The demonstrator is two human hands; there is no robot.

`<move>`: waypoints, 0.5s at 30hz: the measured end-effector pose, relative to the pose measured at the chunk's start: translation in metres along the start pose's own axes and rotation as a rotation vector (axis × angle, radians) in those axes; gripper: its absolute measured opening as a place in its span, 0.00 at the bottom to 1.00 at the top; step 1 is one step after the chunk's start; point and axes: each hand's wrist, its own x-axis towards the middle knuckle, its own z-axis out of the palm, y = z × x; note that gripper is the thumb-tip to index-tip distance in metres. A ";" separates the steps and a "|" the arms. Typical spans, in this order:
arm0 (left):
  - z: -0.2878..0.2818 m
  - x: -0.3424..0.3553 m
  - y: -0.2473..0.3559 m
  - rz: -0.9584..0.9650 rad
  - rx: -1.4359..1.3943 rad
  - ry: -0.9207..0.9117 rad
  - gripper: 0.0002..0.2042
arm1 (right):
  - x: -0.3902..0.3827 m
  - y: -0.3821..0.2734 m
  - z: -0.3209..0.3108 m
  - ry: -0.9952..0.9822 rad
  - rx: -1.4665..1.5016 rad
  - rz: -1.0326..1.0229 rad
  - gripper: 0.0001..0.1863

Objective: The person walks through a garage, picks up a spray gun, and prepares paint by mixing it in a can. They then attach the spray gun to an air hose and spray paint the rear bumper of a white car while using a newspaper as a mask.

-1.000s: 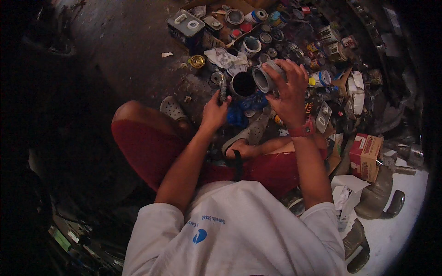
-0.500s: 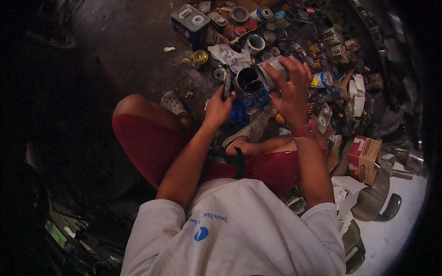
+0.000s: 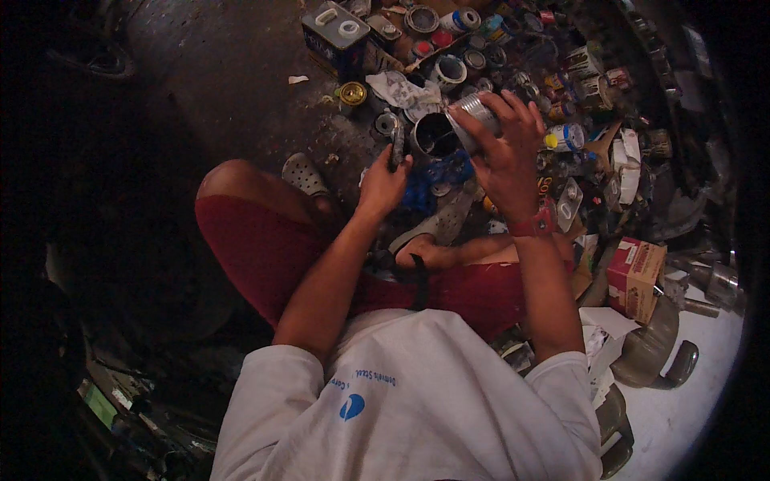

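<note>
My right hand (image 3: 509, 148) is wrapped round a ribbed silver tin can (image 3: 476, 122), tilted so its mouth points left. Just left of it is a round container (image 3: 434, 135) with a dark inside, and a thin strand seems to run from the can's mouth into it. My left hand (image 3: 383, 183) is closed on a dark grey, narrow, handle-like piece (image 3: 398, 144) at the container's left side. Whether that piece joins the container I cannot tell. Blue crumpled plastic (image 3: 421, 192) lies below the container.
Many paint cans crowd the floor ahead and to the right, among them a large rectangular tin (image 3: 333, 36) and a gold-topped can (image 3: 352, 94). White crumpled cloth or paper (image 3: 405, 92) lies beyond the container. A red and brown carton (image 3: 636, 279) stands at my right.
The tin can in my right hand is slightly further tipped or turned. My left hand keeps its hold, nearly unmoved. The whole view has shifted slightly.
</note>
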 end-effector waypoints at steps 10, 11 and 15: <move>0.009 -0.004 -0.005 -0.039 0.003 0.014 0.36 | -0.002 0.004 0.015 0.001 -0.026 -0.014 0.36; 0.000 0.008 -0.004 -0.061 0.018 -0.024 0.37 | -0.003 0.005 0.017 -0.014 -0.031 -0.010 0.35; 0.009 0.005 -0.011 -0.062 0.009 -0.021 0.37 | -0.005 0.008 0.022 -0.037 -0.002 -0.001 0.42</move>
